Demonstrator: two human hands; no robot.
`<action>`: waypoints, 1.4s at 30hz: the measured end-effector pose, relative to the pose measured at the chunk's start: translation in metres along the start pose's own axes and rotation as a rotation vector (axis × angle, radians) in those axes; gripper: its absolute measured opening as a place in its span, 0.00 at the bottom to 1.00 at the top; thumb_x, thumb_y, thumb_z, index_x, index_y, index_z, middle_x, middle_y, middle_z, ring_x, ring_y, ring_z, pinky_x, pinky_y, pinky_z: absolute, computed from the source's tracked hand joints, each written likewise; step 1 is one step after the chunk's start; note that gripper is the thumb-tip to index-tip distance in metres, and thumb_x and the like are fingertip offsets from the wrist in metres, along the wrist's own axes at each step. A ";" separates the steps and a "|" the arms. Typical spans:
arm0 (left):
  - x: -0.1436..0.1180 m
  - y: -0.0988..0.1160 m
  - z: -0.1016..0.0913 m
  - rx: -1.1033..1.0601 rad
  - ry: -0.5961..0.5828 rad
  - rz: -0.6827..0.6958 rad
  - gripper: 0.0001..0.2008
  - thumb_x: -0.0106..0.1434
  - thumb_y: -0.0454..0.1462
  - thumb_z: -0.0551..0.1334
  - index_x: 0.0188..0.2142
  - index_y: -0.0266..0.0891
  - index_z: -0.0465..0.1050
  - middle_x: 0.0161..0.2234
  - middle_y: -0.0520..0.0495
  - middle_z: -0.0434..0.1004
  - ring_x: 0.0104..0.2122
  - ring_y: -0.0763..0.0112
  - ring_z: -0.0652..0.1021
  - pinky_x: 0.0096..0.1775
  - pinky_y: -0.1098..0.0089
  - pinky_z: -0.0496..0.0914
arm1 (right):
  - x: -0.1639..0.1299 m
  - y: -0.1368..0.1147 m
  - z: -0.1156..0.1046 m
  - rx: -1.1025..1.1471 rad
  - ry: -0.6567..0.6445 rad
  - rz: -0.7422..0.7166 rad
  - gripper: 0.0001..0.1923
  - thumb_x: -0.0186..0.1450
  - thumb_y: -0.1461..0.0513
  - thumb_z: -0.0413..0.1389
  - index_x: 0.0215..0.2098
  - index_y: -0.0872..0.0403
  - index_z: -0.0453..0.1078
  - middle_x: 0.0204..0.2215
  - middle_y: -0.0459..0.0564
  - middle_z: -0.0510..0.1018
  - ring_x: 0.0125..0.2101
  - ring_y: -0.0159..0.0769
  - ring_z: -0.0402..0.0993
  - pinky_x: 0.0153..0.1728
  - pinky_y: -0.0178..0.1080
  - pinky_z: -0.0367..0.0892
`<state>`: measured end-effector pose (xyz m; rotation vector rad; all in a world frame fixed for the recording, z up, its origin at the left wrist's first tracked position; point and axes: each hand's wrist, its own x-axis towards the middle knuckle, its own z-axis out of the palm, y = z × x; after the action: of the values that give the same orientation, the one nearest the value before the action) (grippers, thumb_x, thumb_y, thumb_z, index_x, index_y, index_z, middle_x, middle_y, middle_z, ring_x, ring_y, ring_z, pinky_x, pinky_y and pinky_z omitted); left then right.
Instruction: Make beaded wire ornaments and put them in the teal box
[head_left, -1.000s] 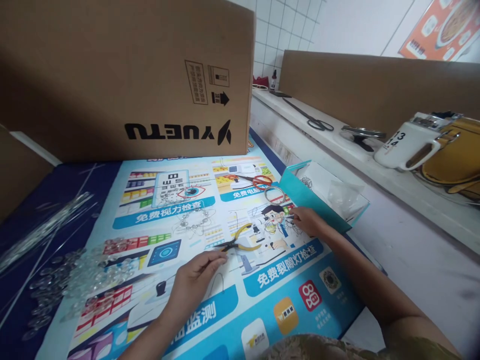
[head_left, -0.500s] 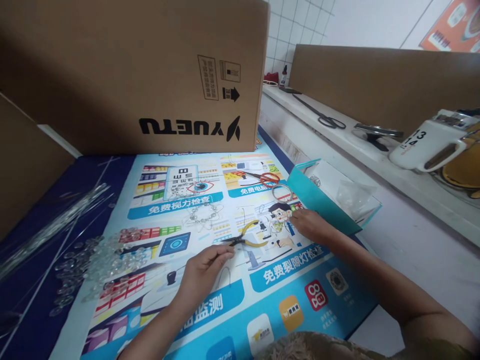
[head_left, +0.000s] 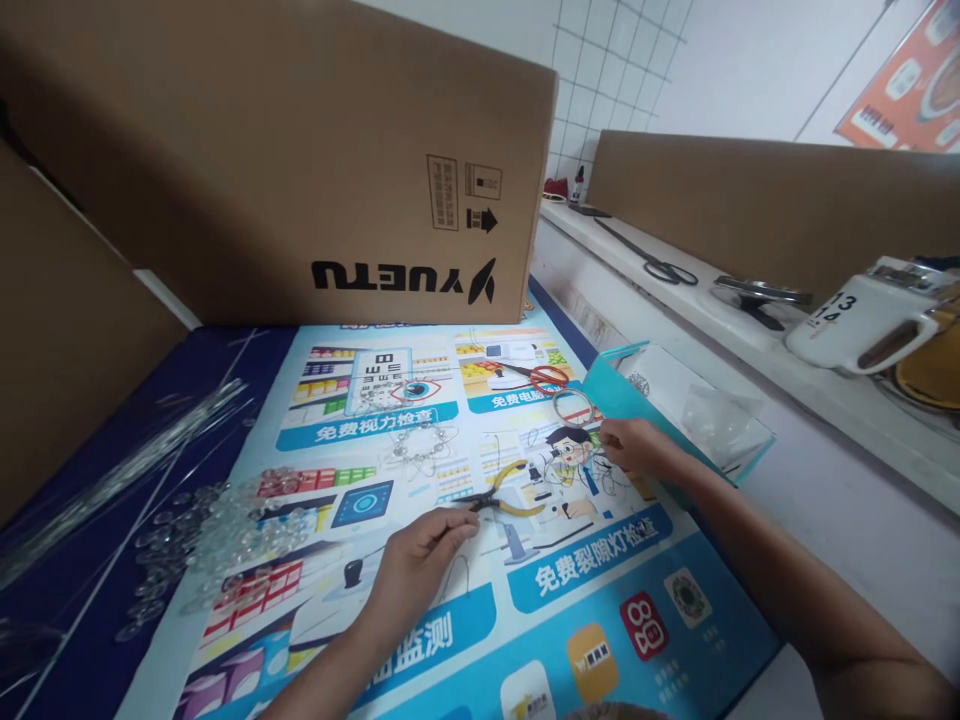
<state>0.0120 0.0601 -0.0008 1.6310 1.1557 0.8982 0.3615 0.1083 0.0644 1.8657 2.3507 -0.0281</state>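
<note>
Two hands [head_left: 420,565] beside yellow pliers [head_left: 504,500]

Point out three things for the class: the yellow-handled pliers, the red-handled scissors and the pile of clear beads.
yellow-handled pliers [head_left: 504,500], head view, on the pivot where handles meet.
red-handled scissors [head_left: 541,376], head view, on the red handle loops.
pile of clear beads [head_left: 225,530], head view, on the middle of the pile.

left hand [head_left: 420,565]: bare, no glove | right hand [head_left: 634,445]: bare | forearms: uncovered, no sleeves
</note>
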 end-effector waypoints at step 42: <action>0.005 -0.001 -0.004 -0.250 0.079 -0.092 0.07 0.57 0.38 0.59 0.30 0.37 0.73 0.33 0.48 0.78 0.34 0.69 0.75 0.37 0.71 0.68 | 0.014 -0.181 0.016 1.344 -0.149 -0.196 0.07 0.59 0.60 0.53 0.29 0.56 0.67 0.20 0.42 0.66 0.21 0.26 0.60 0.22 0.30 0.56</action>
<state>0.0097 0.0658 -0.0005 1.3410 1.1135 1.0116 0.1845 0.0780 0.0334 1.7466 2.5122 -2.0876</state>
